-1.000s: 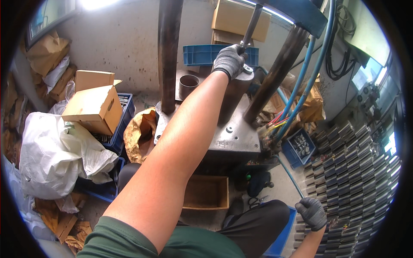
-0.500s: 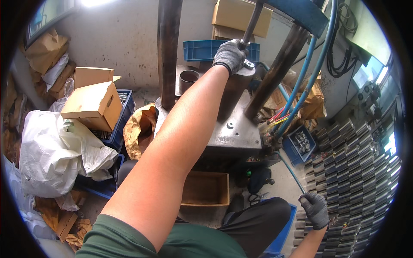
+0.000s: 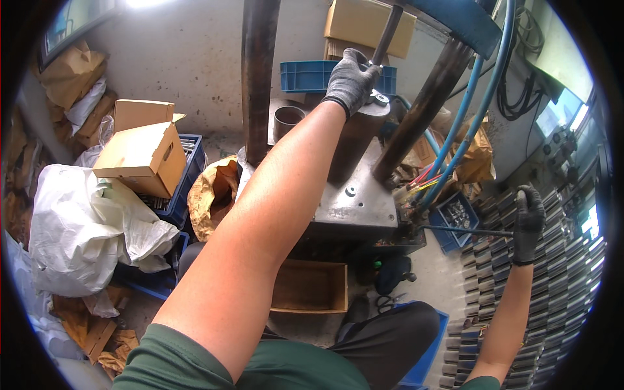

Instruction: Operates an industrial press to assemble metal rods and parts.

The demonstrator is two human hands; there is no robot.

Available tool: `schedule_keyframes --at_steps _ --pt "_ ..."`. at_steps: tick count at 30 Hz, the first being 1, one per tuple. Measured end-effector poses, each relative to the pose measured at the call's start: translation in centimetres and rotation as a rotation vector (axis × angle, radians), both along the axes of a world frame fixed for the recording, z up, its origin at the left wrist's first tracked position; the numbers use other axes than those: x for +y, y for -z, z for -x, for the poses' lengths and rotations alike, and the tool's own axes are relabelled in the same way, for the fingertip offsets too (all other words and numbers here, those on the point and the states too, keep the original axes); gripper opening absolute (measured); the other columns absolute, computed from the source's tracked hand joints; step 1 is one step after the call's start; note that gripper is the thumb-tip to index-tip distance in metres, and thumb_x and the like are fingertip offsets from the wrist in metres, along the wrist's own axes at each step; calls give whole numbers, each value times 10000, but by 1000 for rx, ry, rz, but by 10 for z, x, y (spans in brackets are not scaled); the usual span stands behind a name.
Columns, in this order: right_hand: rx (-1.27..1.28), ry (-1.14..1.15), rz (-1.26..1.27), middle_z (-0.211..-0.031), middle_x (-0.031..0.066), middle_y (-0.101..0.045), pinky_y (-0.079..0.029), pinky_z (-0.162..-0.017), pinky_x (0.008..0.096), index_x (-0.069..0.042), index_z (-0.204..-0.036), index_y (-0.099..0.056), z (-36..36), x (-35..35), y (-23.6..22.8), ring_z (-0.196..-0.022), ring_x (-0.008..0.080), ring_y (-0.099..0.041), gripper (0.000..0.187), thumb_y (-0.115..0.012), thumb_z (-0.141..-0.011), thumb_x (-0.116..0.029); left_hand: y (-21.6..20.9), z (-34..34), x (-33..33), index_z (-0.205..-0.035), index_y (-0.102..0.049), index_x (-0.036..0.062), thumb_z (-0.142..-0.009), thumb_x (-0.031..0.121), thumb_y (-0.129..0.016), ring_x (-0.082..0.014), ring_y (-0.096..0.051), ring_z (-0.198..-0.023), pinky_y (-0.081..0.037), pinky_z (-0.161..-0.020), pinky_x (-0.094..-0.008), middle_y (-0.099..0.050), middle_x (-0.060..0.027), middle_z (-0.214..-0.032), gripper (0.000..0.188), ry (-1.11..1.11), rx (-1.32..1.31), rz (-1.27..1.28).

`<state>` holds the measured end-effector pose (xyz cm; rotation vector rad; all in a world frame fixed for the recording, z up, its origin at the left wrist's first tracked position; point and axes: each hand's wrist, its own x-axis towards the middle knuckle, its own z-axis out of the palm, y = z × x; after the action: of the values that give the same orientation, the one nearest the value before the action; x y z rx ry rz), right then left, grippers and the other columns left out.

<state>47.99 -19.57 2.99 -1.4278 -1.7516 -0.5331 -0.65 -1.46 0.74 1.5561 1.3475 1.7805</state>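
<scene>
My left hand, in a grey knit glove, reaches to the lower end of a dark upright rod. Its fingers are bent together there, and what they hold is mostly hidden. Just below sits a small metal ring-shaped piece on top of a thick dark metal cylinder, which stands on a steel plate. Out to the right, my gloved right hand is closed around the end of a thin lever, now about level.
Dark posts and blue hoses flank the work area. A blue crate of metal parts and stacked metal pieces lie right. Left are a cardboard box and white sack; a wooden box sits below.
My right hand has moved up and outward, swinging the lever from slanting down to about level. My left hand has shifted slightly up, its fingers still at the rod's lower end.
</scene>
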Motion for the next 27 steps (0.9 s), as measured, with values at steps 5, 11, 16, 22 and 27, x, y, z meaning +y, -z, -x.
schedule_keyframes --at_steps 5,11,16,22,27 --pt "298 -295 427 -1127 97 -750 -564 -931 313 -6 -1218 -743 13 -92 44 -1044 169 -705 253 -636 -992 35 4 4 5 -1209 -649 50 -1055 263 -647 -188 -708 -833 -598 -777 -360 -731 -105 -967 263 122 -115 -12" --pt "-215 -202 1057 -903 185 -760 -607 -764 384 -30 -1030 -801 44 -187 84 -796 302 -767 184 -731 -879 -108 6 6 15 -1233 -695 65 -1111 292 -584 -102 -604 -694 -588 -627 -293 -640 -20 -855 281 225 -65 26" --pt "-94 -88 1105 -919 180 -770 -603 -763 393 -40 -1026 -805 50 -179 67 -797 308 -758 193 -760 -874 -151 3 6 14 -1212 -717 68 -1105 275 -611 -89 -564 -690 -521 -646 -258 -611 7 -839 256 271 -98 58" --pt "61 -106 1042 -1009 190 -789 -610 -833 389 3 -1143 -781 50 -171 55 -915 296 -778 261 -731 -901 -82 0 6 5 -1190 -718 60 -1091 283 -629 -89 -569 -731 -506 -688 -260 -635 10 -859 259 336 -175 89" --pt "-149 -156 1254 -953 204 -771 -603 -819 436 -40 -1069 -802 49 -181 68 -896 377 -760 222 -725 -911 -176 -1 7 4 -1189 -720 53 -1089 281 -623 -98 -590 -765 -519 -721 -266 -652 3 -880 267 303 -130 80"
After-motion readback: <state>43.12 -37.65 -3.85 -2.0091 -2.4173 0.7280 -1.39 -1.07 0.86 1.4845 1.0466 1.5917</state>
